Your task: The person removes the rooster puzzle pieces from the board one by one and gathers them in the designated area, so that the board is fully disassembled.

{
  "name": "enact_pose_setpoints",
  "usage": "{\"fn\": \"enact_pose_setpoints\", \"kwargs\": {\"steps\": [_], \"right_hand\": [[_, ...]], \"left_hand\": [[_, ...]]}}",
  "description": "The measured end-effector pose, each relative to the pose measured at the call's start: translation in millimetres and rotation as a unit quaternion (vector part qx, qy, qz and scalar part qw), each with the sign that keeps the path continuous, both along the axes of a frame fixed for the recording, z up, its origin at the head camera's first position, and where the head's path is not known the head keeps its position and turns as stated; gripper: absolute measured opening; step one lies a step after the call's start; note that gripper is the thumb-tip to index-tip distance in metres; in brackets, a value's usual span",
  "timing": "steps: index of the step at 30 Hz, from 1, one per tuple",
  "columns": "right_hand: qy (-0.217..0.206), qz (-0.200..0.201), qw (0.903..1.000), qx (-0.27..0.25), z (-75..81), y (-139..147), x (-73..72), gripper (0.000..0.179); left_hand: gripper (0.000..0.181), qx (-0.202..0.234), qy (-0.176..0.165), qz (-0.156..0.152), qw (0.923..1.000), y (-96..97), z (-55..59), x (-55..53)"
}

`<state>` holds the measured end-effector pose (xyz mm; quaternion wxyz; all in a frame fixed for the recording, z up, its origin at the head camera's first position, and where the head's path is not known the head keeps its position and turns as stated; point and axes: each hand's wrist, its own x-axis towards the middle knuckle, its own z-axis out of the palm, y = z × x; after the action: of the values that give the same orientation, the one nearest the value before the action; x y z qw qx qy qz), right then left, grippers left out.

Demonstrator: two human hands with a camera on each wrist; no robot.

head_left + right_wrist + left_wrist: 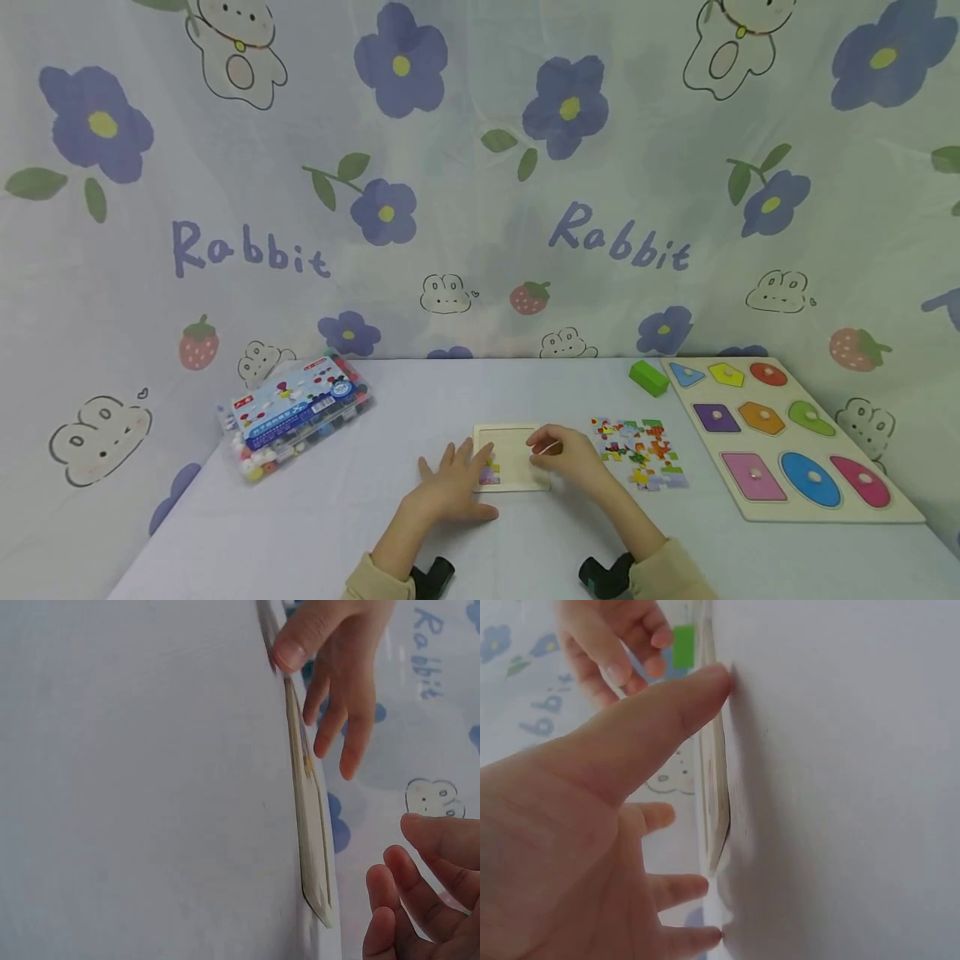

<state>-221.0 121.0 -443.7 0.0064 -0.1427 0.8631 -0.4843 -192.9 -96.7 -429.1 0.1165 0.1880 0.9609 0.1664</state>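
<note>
A shallow wooden puzzle frame (517,482) lies on the table, with a few colored jigsaw pieces (490,473) fitted along its left side. My left hand (448,490) rests over the frame's left edge, fingers spread and thumb stretched out toward the near side. Above the frame's right part, my right hand (573,458) is raised with thumb and fingers bent together. A thin pale edge, apparently a puzzle piece (551,447), shows between them; its printed face is hidden. To the right lies a patch of loose jigsaw pieces (637,450).
A large shape board (772,442) with knobbed pieces stands at the right, beside a green block (648,378). At the back left sits a clear plastic case (300,417) of colorful balls. A printed cloth (465,167) hangs behind the table.
</note>
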Motion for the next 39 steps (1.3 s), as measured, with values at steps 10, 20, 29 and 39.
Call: {"fn": "enact_pose_setpoints", "kwargs": {"steps": [10, 20, 29, 39], "right_hand": [[-0.003, 0.048, 0.9964, 0.07, -1.5, -24, 5.5, 0.013], [-0.009, 0.09, 0.9879, 0.126, -0.2, -49, 6.9, 0.034], [0.002, 0.086, 0.9847, 0.152, -0.6, -58, 10.5, 0.014], [0.0, 0.041, 0.9795, 0.197, -2.3, -61, 9.1, 0.037]], "left_hand": [[0.078, -0.022, 0.004, 0.041, 0.9989, -7.5, -5.6, -3.5], [0.077, -0.024, 0.008, 0.036, 0.999, -7.9, -5.2, -4.0], [0.076, -0.027, 0.011, 0.033, 0.999, -6.1, -3.2, -4.0], [0.076, -0.027, 0.006, 0.038, 0.9989, -4.8, 0.3, -3.5]]}}
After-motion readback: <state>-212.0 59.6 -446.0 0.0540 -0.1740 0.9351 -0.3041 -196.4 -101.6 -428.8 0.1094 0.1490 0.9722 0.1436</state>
